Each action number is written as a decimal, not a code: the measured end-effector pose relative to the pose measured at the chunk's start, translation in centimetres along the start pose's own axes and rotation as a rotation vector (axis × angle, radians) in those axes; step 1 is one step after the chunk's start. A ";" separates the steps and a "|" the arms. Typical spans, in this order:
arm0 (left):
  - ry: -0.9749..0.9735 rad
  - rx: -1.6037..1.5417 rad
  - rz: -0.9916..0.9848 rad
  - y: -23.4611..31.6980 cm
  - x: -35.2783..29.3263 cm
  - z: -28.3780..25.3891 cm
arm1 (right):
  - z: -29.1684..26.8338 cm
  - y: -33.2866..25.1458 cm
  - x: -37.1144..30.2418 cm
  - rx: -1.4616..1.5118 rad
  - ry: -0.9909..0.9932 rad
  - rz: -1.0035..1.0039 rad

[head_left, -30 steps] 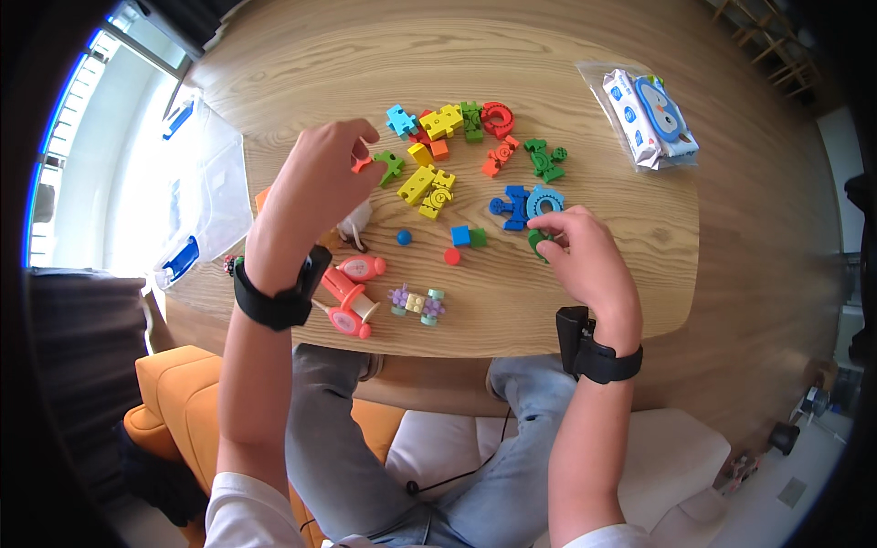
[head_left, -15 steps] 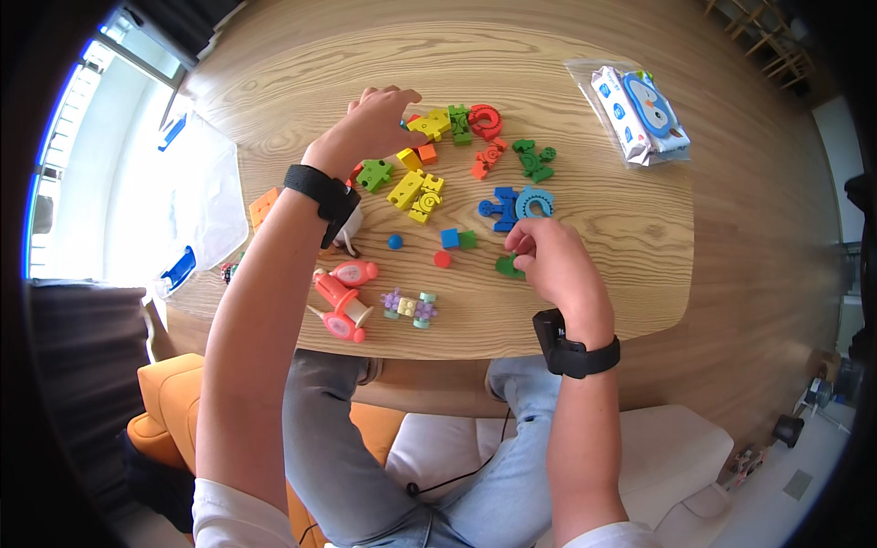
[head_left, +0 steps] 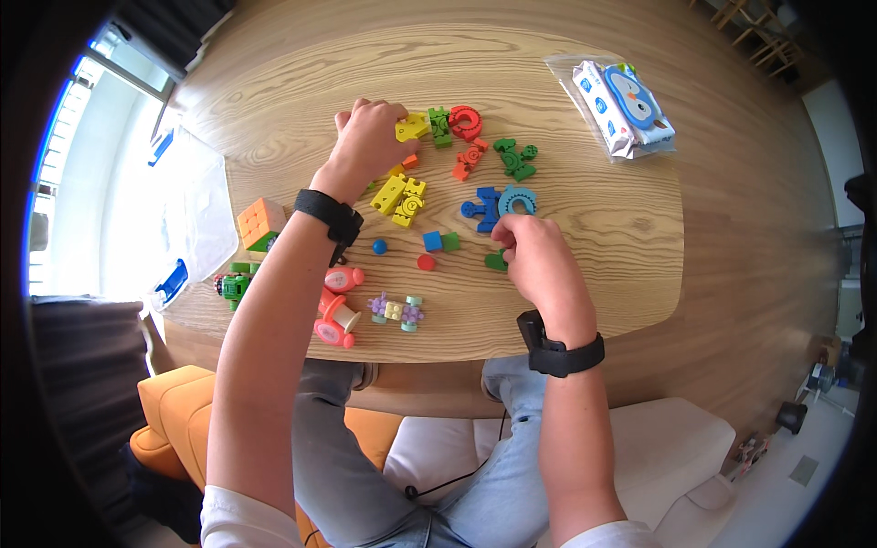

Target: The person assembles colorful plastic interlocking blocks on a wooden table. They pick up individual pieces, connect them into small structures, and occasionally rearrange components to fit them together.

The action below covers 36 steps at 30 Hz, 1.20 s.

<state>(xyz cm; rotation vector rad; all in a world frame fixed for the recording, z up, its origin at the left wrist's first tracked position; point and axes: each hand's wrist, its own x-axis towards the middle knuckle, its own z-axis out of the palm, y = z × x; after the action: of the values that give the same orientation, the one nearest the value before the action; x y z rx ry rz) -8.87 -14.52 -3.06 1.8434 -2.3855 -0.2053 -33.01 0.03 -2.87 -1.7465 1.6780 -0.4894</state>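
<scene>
My left hand reaches down over the toy pieces at the far left, fingers bent and tips hidden, so what they grip cannot be seen. Beside its fingertips lies a yellow holed block, joined to a green piece and a red ring-shaped piece. Below the hand are yellow number-train-like pieces and a small orange block. My right hand has its fingers drawn together just below a blue piece and a light blue ring-shaped piece. It partly covers a green piece.
Nearby lie a blue ball, blue cube, red disc, orange-red piece and green piece. Coral toy, pastel block car, puzzle cube, green toy vehicle, clear box and wipes pack surround them.
My left hand has turned down, its fingers going from stretched out to bent over the pieces. My right hand stays nearly in place. The whole view has shifted slightly.
</scene>
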 end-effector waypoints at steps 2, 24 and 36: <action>0.021 -0.040 -0.006 0.0 -0.3 -1.1 | -0.1 0.4 0.1 0.014 0.021 0.003; 0.188 -0.378 -0.111 -0.8 -14.4 -3.7 | -1.3 -0.5 0.2 -0.005 -0.038 0.060; 0.115 -0.520 -0.100 -0.3 -13.6 -3.7 | -1.8 -0.7 0.5 -0.036 -0.123 0.112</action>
<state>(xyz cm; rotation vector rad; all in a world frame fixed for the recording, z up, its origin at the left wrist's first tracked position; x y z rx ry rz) -4.50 -1.55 0.35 1.6673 -1.9238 -0.6407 -33.63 -0.82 -1.17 -1.6626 1.6948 -0.2965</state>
